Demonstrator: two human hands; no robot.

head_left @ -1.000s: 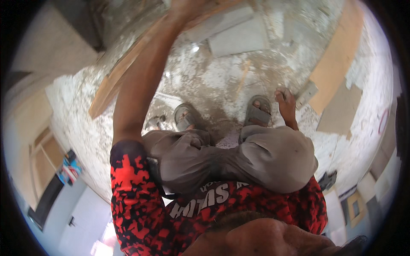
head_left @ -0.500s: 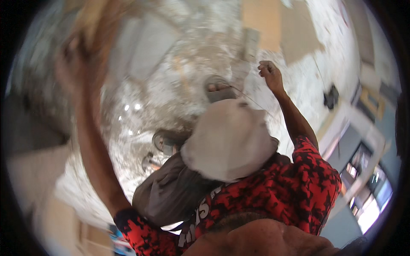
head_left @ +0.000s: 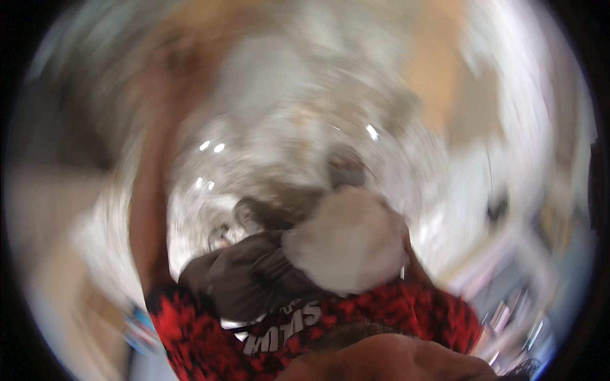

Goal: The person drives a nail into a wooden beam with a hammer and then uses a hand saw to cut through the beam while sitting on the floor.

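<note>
Motion smears most of the view. My left arm reaches far forward on the left. At its end my left hand [head_left: 166, 73] is a brown blur against a long orange-brown piece [head_left: 213, 25], possibly wood. Whether the fingers grip it cannot be made out. My right forearm [head_left: 414, 263] is drawn in close to my body, beside a pale, rounded, cloth-like shape [head_left: 346, 241] over my right leg. That shape's right edge is where the arm ends, and the right hand's fingers do not show clearly. To the left my bent leg in dark trousers [head_left: 254, 270] is visible.
A pale flat panel [head_left: 264, 73] lies ahead on the whitish, stained floor [head_left: 330, 82]. An orange-tan board [head_left: 435, 63] and a grey-brown sheet [head_left: 473, 108] are at the far right. A small black object [head_left: 497, 206] lies nearer, by a pale frame [head_left: 489, 254].
My right arm has drawn back from its outstretched position to beside the pale shape. My left hand stays far forward, by the orange-brown piece. The whole view has shifted and blurred.
</note>
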